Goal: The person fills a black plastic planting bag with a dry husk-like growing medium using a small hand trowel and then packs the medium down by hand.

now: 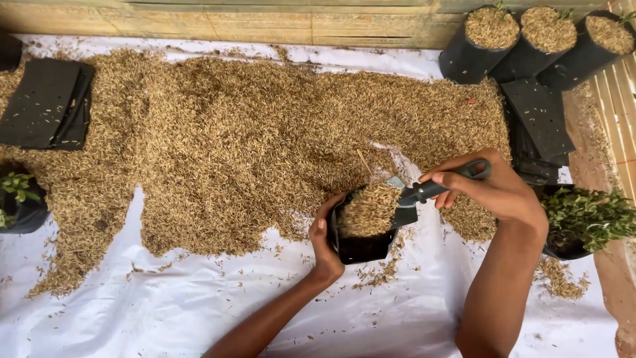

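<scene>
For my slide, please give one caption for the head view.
Left hand steadies a black bag while right hand tips husks from a trowel into it.

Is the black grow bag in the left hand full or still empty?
Nearly full. The black grow bag, held open by the left hand, shows husk heaped to its rim, while the right hand tips a scoop over it.

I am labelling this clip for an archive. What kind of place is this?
Probably a plant nursery potting area: a heap of rice husks on a white sheet, filled black grow bags, and potted seedlings.
</scene>
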